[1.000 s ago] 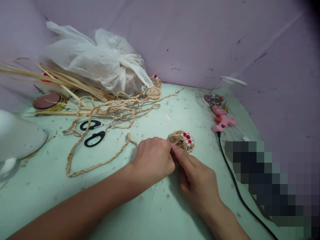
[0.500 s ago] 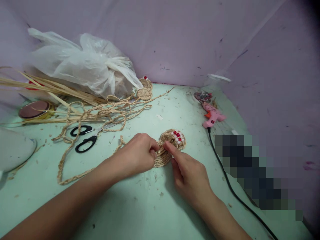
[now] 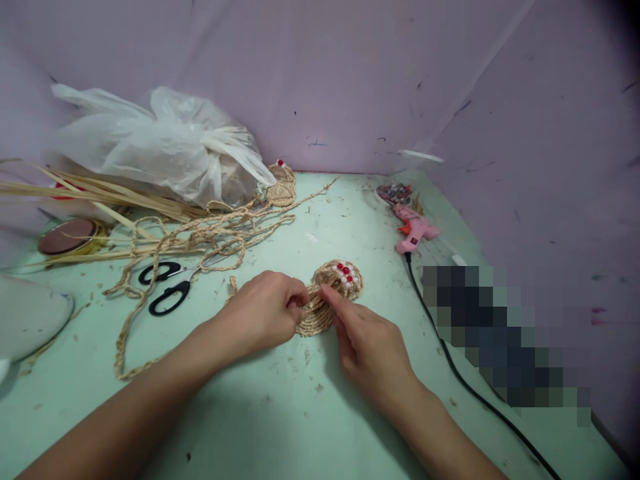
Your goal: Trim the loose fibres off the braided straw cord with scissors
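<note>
A coiled straw-rope piece (image 3: pixel 316 321), made of two joined rounds, lies flat on the table between my hands. Red and white beads (image 3: pixel 345 272) sit on its upper round. My left hand (image 3: pixel 267 307) is closed at the piece's left edge, its fingertips pinching the braided straw rope (image 3: pixel 120 347), which passes behind my forearm; the exact grip is partly hidden. From the right, my right hand (image 3: pixel 373 333) presses its index fingertip on the middle of the coil, with the thumb tucked by the coil's right edge.
Black-handled scissors (image 3: pixel 170 297) lie left, partly under loose rope. Behind are dry straw strips (image 3: pixel 125 193), a tied white plastic bag (image 3: pixel 170 147) and another beaded coil (image 3: pixel 281 187). A pink glue gun (image 3: pixel 415 230) with a black cord (image 3: pixel 465 383) rests at right.
The camera view has shifted slightly, so most things appear a little further left. Both hands keep nearly the same hold on the coiled piece.
</note>
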The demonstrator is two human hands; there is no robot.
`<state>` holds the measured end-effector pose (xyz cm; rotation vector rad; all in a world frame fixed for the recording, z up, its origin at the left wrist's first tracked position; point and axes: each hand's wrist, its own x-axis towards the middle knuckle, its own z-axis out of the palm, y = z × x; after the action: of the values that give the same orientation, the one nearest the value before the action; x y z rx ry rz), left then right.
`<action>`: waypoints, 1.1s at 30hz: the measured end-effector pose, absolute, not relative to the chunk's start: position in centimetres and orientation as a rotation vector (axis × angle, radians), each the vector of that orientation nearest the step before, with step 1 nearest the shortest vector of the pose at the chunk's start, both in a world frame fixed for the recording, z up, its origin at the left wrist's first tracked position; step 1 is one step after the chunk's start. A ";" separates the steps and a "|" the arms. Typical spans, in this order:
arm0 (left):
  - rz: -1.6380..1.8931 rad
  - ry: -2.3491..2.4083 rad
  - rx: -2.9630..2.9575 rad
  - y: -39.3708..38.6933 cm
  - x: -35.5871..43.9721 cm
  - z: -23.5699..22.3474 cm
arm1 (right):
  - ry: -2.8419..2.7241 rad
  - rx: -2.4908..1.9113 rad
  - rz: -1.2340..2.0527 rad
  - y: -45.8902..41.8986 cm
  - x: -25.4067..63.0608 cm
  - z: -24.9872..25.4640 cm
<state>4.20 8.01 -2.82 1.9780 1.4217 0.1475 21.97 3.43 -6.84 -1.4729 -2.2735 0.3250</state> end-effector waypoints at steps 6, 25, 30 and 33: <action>0.172 1.415 1.994 7.9 4.4 -2.9 | -2.270 -1.475 0.350 3.5 21.9 -6.7; 0.304 1.529 2.104 6.4 6.1 -3.7 | -2.254 -1.426 0.388 3.1 22.0 -7.3; 0.213 1.533 2.211 6.1 6.5 -4.1 | -2.236 -1.429 0.385 3.1 22.1 -7.4; 0.208 1.544 2.335 5.9 6.7 -4.4 | -2.224 -1.403 0.389 3.1 22.2 -7.6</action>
<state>6.74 5.89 -4.37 2.3349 1.5441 0.2079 22.15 3.06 -7.57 -1.4033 -2.2241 0.3894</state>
